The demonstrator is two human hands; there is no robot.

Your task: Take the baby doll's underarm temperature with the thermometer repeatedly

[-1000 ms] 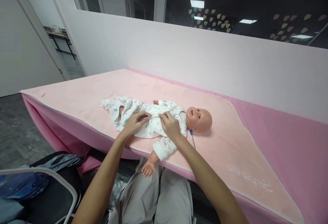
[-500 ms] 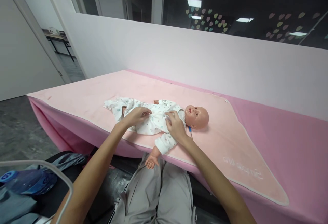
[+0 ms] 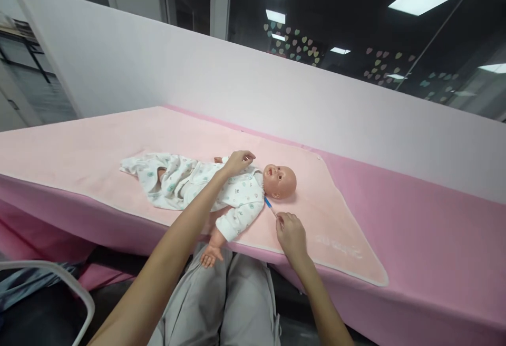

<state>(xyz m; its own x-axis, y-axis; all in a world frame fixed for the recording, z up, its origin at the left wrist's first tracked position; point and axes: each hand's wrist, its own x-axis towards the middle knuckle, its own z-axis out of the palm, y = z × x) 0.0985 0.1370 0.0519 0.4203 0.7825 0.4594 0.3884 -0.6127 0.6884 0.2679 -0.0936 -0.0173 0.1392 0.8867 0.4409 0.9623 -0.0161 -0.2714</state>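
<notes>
A baby doll [image 3: 280,181] lies on its back on a pink mat, head to the right, in a white patterned outfit [image 3: 242,190]. My left hand [image 3: 240,162] hovers over the doll's upper chest, fingers loosely curled and apart, with nothing visible in them. Near the doll's neck, my right hand [image 3: 291,232] pinches the lower end of a thin blue-tipped stick [image 3: 269,202]. The blue tip points toward the doll's collar; whether it touches the cloth I cannot tell. One doll hand [image 3: 212,256] hangs over the front edge.
The light pink mat [image 3: 332,214] covers much of the table, above a darker pink cloth [image 3: 427,230]. A white low wall [image 3: 237,82] with dark glass above stands behind. A white curved bar [image 3: 71,277] rises at the lower left, by my arm.
My right hand has left the doll's chest and now grips the blue-tipped stick. My left hand has moved toward the doll's far shoulder. The view has turned right.
</notes>
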